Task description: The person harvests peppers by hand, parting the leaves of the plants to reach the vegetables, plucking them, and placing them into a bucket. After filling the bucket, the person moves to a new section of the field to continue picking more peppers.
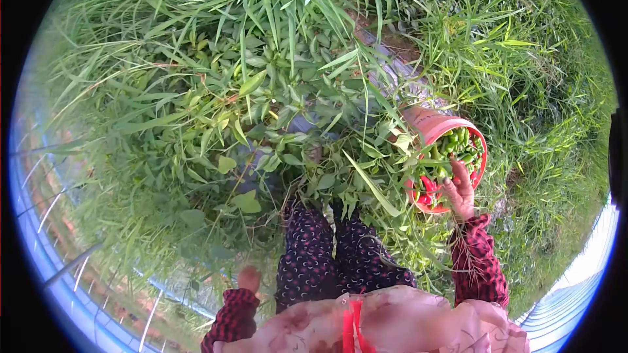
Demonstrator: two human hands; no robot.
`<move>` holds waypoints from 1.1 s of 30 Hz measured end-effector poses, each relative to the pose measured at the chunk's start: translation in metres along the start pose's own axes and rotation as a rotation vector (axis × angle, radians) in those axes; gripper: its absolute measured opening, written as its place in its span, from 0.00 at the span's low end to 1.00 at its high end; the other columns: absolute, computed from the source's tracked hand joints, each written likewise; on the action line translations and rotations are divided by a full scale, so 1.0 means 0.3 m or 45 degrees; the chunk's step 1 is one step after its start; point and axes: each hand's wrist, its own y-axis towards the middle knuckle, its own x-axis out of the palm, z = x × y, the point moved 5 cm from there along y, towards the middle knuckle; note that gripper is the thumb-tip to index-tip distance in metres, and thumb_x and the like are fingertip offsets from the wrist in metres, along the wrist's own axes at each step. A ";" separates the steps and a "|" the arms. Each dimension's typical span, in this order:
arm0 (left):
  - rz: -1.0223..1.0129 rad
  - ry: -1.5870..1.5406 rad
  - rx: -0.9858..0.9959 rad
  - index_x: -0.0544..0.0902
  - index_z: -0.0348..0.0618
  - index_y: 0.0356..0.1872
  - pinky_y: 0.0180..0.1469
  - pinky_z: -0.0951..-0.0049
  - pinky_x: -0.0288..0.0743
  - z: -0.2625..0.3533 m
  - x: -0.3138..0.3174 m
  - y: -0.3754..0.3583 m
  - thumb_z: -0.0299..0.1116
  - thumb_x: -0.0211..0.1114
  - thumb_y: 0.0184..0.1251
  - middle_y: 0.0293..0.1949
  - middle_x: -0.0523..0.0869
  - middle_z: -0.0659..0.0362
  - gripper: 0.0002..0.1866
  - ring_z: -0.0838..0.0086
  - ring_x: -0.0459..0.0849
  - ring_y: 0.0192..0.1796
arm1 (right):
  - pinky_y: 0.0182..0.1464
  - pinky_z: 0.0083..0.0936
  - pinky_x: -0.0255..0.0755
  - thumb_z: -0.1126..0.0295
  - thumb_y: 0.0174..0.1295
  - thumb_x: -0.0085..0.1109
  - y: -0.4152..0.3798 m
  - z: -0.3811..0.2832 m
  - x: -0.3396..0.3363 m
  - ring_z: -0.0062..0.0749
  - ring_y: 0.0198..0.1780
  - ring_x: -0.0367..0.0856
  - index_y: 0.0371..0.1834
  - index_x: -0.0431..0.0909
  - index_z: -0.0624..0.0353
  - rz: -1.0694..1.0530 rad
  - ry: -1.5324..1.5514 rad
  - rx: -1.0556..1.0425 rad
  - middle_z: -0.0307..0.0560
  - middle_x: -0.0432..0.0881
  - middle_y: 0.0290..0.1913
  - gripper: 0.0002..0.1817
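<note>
My right hand (pixel 460 195) is over the mouth of a pinkish-red bucket (pixel 428 124), its thumb and fingers apart and nothing clearly held between them. Green chili peppers (pixel 454 140) fill the bucket's far side, and red chili peppers (pixel 428 189) lie on the near side. The bucket stands among the plants, its opening tilted toward me. Down by my left leg hangs my left hand (pixel 249 279), close to the foliage. It is small and blurred, so its fingers cannot be made out.
Leafy pepper plants (pixel 261 117) and long grass (pixel 275 0) grow thickly in front of me and on both sides. Plastic sheeting (pixel 399 72) shows on the ground between them. A structure with thin poles (pixel 72 265) is at the left edge.
</note>
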 end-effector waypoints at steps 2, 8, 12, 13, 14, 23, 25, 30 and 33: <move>-0.016 0.208 0.191 0.79 0.37 0.33 0.35 0.71 0.75 -0.055 0.035 -0.035 0.33 0.59 0.49 0.26 0.81 0.49 0.12 0.64 0.81 0.30 | 0.61 0.32 0.57 0.61 0.51 0.65 -0.096 -0.185 0.152 0.38 0.63 0.60 0.61 0.60 0.62 -0.378 0.361 -0.194 0.53 0.55 0.64 0.36; -0.670 0.326 -0.026 0.80 0.44 0.32 0.43 0.58 0.72 0.011 0.168 -0.248 0.40 0.57 0.52 0.35 0.81 0.49 0.12 0.58 0.80 0.41 | 0.42 0.24 0.75 0.77 0.46 0.63 -0.280 0.078 0.280 0.34 0.40 0.79 0.45 0.73 0.63 -0.648 -0.582 -0.029 0.51 0.77 0.41 0.20; -0.544 0.410 -0.169 0.80 0.44 0.35 0.43 0.59 0.73 0.114 0.136 -0.368 0.39 0.56 0.53 0.34 0.82 0.48 0.13 0.56 0.80 0.41 | 0.25 0.17 0.70 0.72 0.59 0.53 -0.334 0.334 0.110 0.19 0.21 0.74 0.29 0.75 0.66 -0.453 -0.240 0.594 0.41 0.78 0.22 0.07; -0.480 0.448 -0.200 0.80 0.44 0.36 0.43 0.59 0.73 0.162 0.100 -0.367 0.39 0.56 0.53 0.34 0.82 0.48 0.13 0.56 0.81 0.41 | 0.24 0.18 0.69 0.72 0.58 0.53 -0.347 0.353 0.070 0.19 0.20 0.73 0.28 0.75 0.66 -0.431 -0.345 0.580 0.41 0.77 0.20 0.08; -0.424 0.498 -0.208 0.80 0.44 0.37 0.43 0.59 0.73 0.221 0.064 -0.344 0.39 0.56 0.54 0.34 0.82 0.48 0.13 0.56 0.81 0.41 | 0.22 0.18 0.68 0.72 0.58 0.53 -0.346 0.352 0.049 0.19 0.18 0.72 0.26 0.75 0.66 -0.406 -0.452 0.561 0.40 0.76 0.19 0.08; 0.688 0.436 -0.043 0.68 0.49 0.53 0.36 0.60 0.74 0.769 -0.563 0.124 0.35 0.58 0.53 0.57 0.66 0.50 0.23 0.54 0.80 0.35 | 0.21 0.19 0.68 0.70 0.59 0.52 -0.337 0.339 0.001 0.21 0.18 0.73 0.30 0.77 0.65 -0.421 -0.594 0.611 0.41 0.77 0.19 0.09; 0.336 0.527 -0.069 0.74 0.45 0.47 0.38 0.59 0.73 0.473 -0.414 0.272 0.37 0.57 0.55 0.47 0.76 0.49 0.17 0.53 0.80 0.36 | 0.20 0.19 0.67 0.71 0.59 0.52 -0.347 0.351 -0.023 0.23 0.17 0.74 0.31 0.77 0.65 -0.412 -0.576 0.677 0.41 0.77 0.19 0.08; 0.053 0.457 -0.137 0.79 0.40 0.34 0.40 0.57 0.74 0.229 -0.019 0.215 0.30 0.53 0.57 0.31 0.82 0.45 0.09 0.53 0.80 0.40 | 0.17 0.19 0.64 0.66 0.58 0.56 -0.381 0.428 -0.121 0.20 0.15 0.70 0.25 0.75 0.63 -0.441 -0.762 0.700 0.38 0.73 0.16 0.11; -0.082 0.496 -0.221 0.75 0.41 0.41 0.38 0.57 0.75 0.223 0.045 0.202 0.26 0.51 0.56 0.35 0.80 0.45 0.11 0.51 0.80 0.38 | 0.17 0.19 0.63 0.65 0.58 0.56 -0.384 0.415 -0.160 0.20 0.15 0.69 0.26 0.75 0.63 -0.371 -0.675 0.727 0.37 0.72 0.16 0.11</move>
